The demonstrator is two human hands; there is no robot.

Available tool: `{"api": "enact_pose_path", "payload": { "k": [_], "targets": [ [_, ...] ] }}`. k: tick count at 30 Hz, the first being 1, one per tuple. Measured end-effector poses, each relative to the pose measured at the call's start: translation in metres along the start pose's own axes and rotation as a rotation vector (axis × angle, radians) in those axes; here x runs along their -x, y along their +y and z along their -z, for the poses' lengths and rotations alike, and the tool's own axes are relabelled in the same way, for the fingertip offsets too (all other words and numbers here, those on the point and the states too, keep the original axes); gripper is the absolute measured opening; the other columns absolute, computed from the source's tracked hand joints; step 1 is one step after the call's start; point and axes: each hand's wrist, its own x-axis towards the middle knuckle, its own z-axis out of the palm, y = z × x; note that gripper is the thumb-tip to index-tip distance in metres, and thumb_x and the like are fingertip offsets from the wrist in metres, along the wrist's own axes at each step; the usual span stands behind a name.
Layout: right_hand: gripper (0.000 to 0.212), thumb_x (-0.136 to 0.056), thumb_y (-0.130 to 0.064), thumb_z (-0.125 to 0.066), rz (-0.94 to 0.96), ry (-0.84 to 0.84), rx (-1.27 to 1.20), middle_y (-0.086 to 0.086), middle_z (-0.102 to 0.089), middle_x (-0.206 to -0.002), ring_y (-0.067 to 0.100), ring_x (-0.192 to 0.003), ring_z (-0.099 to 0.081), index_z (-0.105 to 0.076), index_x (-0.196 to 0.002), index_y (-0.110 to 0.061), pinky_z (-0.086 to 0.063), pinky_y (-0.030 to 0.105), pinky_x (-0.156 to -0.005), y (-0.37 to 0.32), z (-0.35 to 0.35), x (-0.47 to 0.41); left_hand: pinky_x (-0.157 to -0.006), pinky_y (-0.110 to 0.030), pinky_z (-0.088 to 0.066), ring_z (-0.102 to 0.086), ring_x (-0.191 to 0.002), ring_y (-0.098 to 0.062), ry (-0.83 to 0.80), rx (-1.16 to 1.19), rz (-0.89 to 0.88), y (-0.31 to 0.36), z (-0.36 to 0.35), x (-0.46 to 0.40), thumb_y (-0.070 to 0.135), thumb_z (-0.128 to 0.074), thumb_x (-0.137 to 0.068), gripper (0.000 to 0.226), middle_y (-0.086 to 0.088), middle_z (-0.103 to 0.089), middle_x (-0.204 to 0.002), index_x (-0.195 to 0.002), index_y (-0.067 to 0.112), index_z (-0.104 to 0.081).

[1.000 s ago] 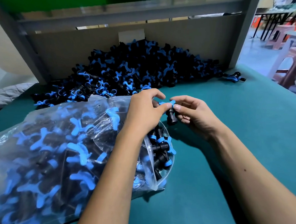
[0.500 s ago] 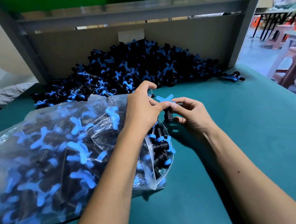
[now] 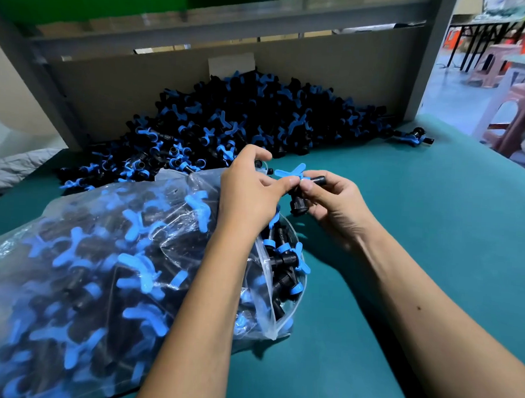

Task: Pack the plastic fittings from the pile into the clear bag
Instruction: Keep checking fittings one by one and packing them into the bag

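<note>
Fitting in hand: a black plastic fitting with a blue winged handle [image 3: 298, 185] is being held just above the bag mouth, probably to be dropped in.
Right hand [image 3: 335, 202]: fingers are curling round the black body from 3 o'clock, steadying it.
Left hand [image 3: 249, 192]: thumb and forefinger are pinching the blue handle from 9 o'clock, with its wrist lying over the bag.
Clear plastic bag [image 3: 99, 266]: lying on its side at 7 o'clock, nearly full, mouth facing the hands so fittings are dropping in easily.
Pile of black and blue fittings [image 3: 244, 118]: sitting at 12 o'clock against the grey back panel [image 3: 124, 82], within reach.
Green table mat [image 3: 406, 221]: bearing everything.
</note>
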Motion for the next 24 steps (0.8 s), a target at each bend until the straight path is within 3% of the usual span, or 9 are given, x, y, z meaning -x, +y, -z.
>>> {"api": "enact_pose_path", "payload": {
  "k": [4,8,10,14,18,21,24],
  "targets": [
    [0.027,-0.07,-0.018,-0.086,0.032,0.045,0.021,0.011,-0.072,-0.087,0.019,-0.076,-0.067,-0.076,-0.092,-0.007,-0.056,0.029,-0.068,-0.003,0.005,-0.004,-0.049,-0.009,-0.04,-0.064,-0.057,0.002,0.004,0.012,0.011,0.002,0.003,0.0,0.039,-0.087,-0.082,0.042,0.007,-0.074,-0.069,-0.111,0.029,-0.058],
    [0.028,-0.072,-0.021,-0.083,0.092,0.276,0.007,0.008,-0.068,-0.086,0.015,-0.072,-0.061,-0.072,-0.095,-0.008,-0.054,0.022,-0.069,-0.01,0.018,-0.006,-0.058,-0.021,-0.045,-0.062,-0.055,0.005,0.063,0.074,0.014,0.005,0.002,0.001,0.041,-0.085,-0.083,0.038,0.02,-0.073,-0.07,-0.107,0.027,-0.06],
    [0.026,-0.08,-0.027,-0.082,0.148,0.308,0.151,0.006,-0.066,-0.08,0.016,-0.07,-0.061,-0.064,-0.091,-0.01,-0.054,0.024,-0.064,-0.006,0.015,-0.008,-0.058,-0.023,-0.047,-0.061,-0.053,0.003,0.114,0.102,0.023,0.006,0.001,0.001,0.04,-0.085,-0.083,0.034,0.022,-0.072,-0.07,-0.104,0.027,-0.06],
    [0.038,-0.081,-0.044,-0.079,0.28,0.229,0.48,0.006,-0.067,-0.076,0.019,-0.061,-0.06,-0.053,-0.089,-0.018,-0.05,0.028,-0.05,0.012,-0.007,-0.002,-0.046,-0.009,-0.039,-0.06,-0.049,0.004,0.254,0.194,0.027,0.011,0.0,0.003,0.036,-0.085,-0.083,0.033,0.023,-0.07,-0.068,-0.097,0.024,-0.058],
    [0.028,-0.078,-0.032,-0.083,0.394,0.263,0.744,0.006,-0.065,-0.079,0.032,-0.072,-0.062,-0.058,-0.086,-0.023,-0.053,0.039,-0.06,0.026,-0.016,-0.003,-0.048,-0.01,-0.038,-0.058,-0.05,0.003,0.212,0.146,0.015,0.009,0.001,0.004,0.042,-0.083,-0.084,0.033,0.009,-0.071,-0.064,-0.097,0.023,-0.059],
    [0.011,-0.09,-0.022,-0.073,0.267,0.26,0.377,0.018,-0.069,-0.08,0.028,-0.057,-0.062,-0.067,-0.091,-0.012,-0.052,0.031,-0.051,0.024,-0.018,-0.004,-0.047,-0.014,-0.036,-0.052,-0.043,0.002,0.191,0.138,0.005,0.015,0.003,0.005,0.048,-0.072,-0.093,0.031,0.007,-0.074,-0.067,-0.099,0.02,-0.06],
    [0.031,-0.102,-0.032,-0.056,-0.056,0.232,-0.068,0.011,-0.07,-0.075,0.011,-0.051,-0.055,-0.065,-0.1,-0.002,-0.044,0.016,-0.042,0.016,-0.015,-0.004,-0.049,-0.015,-0.037,-0.05,-0.042,0.001,0.177,0.149,0.014,0.024,0.01,0.006,0.04,-0.069,-0.096,0.023,0.008,-0.076,-0.071,-0.102,0.02,-0.06]
  ]
}}
